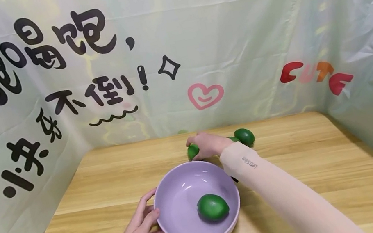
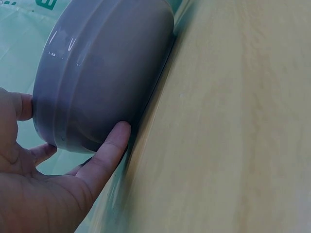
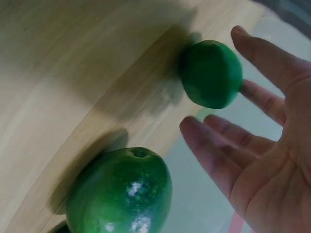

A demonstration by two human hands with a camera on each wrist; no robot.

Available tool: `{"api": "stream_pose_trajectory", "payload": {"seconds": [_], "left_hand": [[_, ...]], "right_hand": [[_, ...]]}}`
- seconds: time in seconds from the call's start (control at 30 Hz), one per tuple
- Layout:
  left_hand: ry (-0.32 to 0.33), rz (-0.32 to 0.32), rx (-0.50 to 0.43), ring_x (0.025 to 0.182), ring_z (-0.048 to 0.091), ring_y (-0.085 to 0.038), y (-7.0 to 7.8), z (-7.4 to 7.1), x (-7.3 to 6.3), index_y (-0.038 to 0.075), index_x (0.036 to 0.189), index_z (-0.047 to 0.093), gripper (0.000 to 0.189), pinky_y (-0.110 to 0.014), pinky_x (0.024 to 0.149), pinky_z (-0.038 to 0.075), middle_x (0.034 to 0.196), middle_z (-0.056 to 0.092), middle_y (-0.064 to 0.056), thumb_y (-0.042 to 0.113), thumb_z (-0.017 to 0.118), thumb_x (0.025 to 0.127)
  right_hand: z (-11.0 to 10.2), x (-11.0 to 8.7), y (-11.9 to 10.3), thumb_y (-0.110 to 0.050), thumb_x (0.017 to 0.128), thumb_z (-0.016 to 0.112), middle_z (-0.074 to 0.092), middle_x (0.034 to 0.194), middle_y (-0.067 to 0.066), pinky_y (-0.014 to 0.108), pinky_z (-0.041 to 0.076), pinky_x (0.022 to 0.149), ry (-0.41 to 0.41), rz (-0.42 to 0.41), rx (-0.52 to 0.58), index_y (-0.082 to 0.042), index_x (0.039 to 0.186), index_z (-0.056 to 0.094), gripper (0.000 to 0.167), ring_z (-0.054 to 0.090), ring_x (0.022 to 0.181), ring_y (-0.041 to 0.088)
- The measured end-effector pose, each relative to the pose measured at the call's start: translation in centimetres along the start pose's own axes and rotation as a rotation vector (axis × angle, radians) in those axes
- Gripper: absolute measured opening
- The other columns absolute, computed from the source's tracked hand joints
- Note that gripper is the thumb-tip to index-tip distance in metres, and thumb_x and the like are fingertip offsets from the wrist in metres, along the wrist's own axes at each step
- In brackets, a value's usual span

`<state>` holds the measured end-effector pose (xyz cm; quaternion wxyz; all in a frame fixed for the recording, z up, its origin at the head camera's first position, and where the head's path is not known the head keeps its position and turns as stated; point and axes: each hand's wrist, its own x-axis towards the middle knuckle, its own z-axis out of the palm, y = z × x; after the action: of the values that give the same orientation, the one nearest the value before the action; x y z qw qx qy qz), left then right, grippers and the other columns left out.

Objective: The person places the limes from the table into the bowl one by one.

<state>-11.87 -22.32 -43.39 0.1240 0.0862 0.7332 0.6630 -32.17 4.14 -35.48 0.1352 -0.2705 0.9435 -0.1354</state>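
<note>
The left hand [image 1: 142, 224] steadies the bowl [image 1: 170, 194], its fingers spread, their tips touching the outer wall. The bowl is lilac and glossy, with white glints inside; it stands upright on the wooden table [image 1: 108, 180].

In it, right of centre, sits a dark lime [image 1: 213, 207], plump, shiny and slightly pointed at its right end.

The right hand [image 1: 210, 144] is beyond the bowl, thumb and fingers parted widely around a round lime [image 3: 211, 73] without closing on it (one finger seems to touch its side, though I cannot tell for sure). That fruit is a smooth, brighter green. Nearer the right wrist view lies a speckled lime [image 3: 121, 194], its skin dotted paler, with a small dimple at one end. Past the wrist, a back lime [image 1: 244, 137] rests on the table, deep green.
</note>
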Motion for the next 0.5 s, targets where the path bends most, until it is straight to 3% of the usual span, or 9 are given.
{"api": "stream_pose_trajectory", "payload": {"seconds": [0.2, 0.5], "left_hand": [[0.000, 0.007, 0.013, 0.125, 0.067, -0.036, 0.16, -0.12, -0.07, 0.023, 0.170, 0.022, 0.060, -0.040, 0.098, 0.067, 0.149, 0.045, -0.034, 0.031, 0.047, 0.116], [-0.009, 0.015, 0.011, 0.125, 0.067, -0.036, 0.16, -0.18, -0.08, 0.023, 0.171, 0.021, 0.060, -0.040, 0.097, 0.067, 0.149, 0.045, -0.034, 0.031, 0.046, 0.117]], "right_hand": [[0.02, 0.65, 0.12, -0.022, 0.098, 0.081, 0.063, 0.141, 0.013, 0.042, 0.059, 0.108, -0.015, -0.027, -0.012, -0.010, 0.152, 0.058, 0.060, 0.060, 0.120, 0.027], [-0.16, 0.94, -0.07, -0.012, 0.095, 0.082, 0.071, 0.130, 0.011, 0.042, 0.060, 0.106, -0.020, -0.056, -0.032, -0.006, 0.138, 0.067, 0.047, 0.064, 0.113, 0.025]]}}
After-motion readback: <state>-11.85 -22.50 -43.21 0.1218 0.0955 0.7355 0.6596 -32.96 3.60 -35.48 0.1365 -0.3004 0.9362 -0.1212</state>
